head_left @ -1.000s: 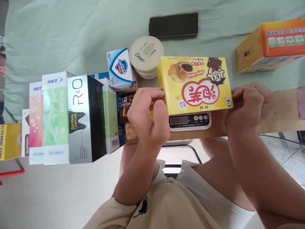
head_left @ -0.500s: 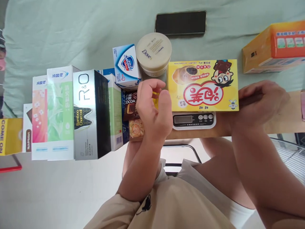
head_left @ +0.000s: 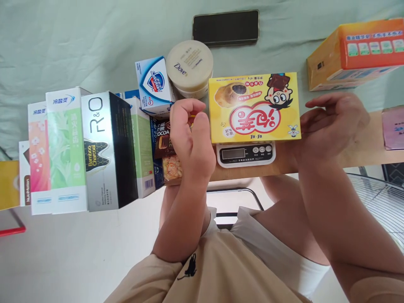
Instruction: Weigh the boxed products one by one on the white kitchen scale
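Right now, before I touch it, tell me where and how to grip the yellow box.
Probably by its two short ends, squeezed inward from left and right: the yellow box lies broad face up over the scale, longest from side to side. The Dove jar crowds its far left corner.

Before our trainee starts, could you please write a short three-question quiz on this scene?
1. Which is nearer the Safeguard box, the left hand or the right hand?
2. What is between the two hands?
A) phone
B) cartoon box
C) tub
3. True or false: in this view, the cartoon box covers part of the scale.

Key: 1. The left hand. 2. B. 3. True.
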{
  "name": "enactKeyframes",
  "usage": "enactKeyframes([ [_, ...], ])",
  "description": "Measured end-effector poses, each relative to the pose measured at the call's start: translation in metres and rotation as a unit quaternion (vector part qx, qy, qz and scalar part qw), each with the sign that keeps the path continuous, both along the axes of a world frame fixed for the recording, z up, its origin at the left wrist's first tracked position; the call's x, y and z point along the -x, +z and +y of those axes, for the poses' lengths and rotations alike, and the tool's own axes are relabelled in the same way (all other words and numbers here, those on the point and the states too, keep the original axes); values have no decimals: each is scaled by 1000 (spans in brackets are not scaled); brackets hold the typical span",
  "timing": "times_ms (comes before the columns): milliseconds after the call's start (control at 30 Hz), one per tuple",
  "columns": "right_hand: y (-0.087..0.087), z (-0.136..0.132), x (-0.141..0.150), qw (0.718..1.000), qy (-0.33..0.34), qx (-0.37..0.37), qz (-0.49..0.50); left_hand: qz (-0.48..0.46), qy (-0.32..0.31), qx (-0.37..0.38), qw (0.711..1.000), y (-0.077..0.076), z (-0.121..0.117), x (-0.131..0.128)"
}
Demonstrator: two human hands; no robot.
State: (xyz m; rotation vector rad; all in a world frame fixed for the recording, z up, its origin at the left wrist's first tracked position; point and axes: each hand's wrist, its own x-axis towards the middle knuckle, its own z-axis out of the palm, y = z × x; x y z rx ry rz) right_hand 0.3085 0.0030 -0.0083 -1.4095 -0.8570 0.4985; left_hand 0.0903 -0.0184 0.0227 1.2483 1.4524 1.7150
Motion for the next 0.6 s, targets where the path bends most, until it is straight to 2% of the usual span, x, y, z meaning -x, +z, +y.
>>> enactKeyframes([
  [200,0,-6,2,995,101,4,0,-25,-38,20,999,-15,3,-4],
  [333,-7,-7,-1,980,183,-38,-73,-36,-57,35,997,-16,2,-6],
  [400,-9,-6,-3,973,210,-36,-87,-35,-61,39,997,-15,1,-6],
  [500,-11,-6,-6,969,226,-19,-94,-33,-67,37,997,-13,1,-5],
  [600,-11,-7,-6,973,213,-5,-87,-50,-61,27,997,-13,0,-5],
])
